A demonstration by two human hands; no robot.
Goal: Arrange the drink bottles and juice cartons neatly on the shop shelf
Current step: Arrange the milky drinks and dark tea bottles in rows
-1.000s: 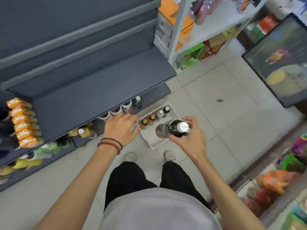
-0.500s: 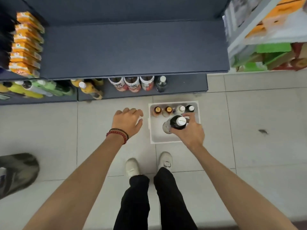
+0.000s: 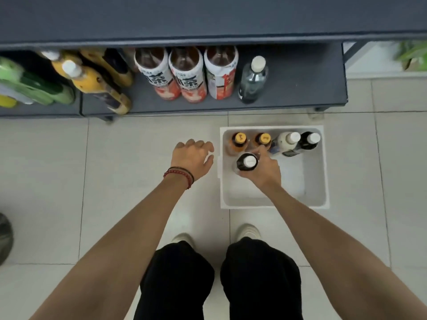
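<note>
Head view, looking down. We see a white, smooth-walled rectangular plastic crate standing on the glossy tiled floor, just in front of the dark grey bottom shelf. Along the crate's far wall stand four upright bottles: two orange-capped bottles with amber contents, a pale bottle with a white cap, and a black bottle with a white cap. The right hand is inside the crate, its fingers curled round the neck of a fifth, dark bottle with a white cap, which stands near the crate's left wall. The left hand hovers over the floor just beside the crate, its fingers loosely bent and holding nothing; red and black bracelets circle its wrist. On the shelf, three tea bottles stand side by side. Their white-and-red sleeves carry large black Chinese characters that we cannot read in full. To the right of them stands a clear dark-tinted bottle with a white cap. To the left are yellow-labelled bottles and, further left, green bottles.
</note>
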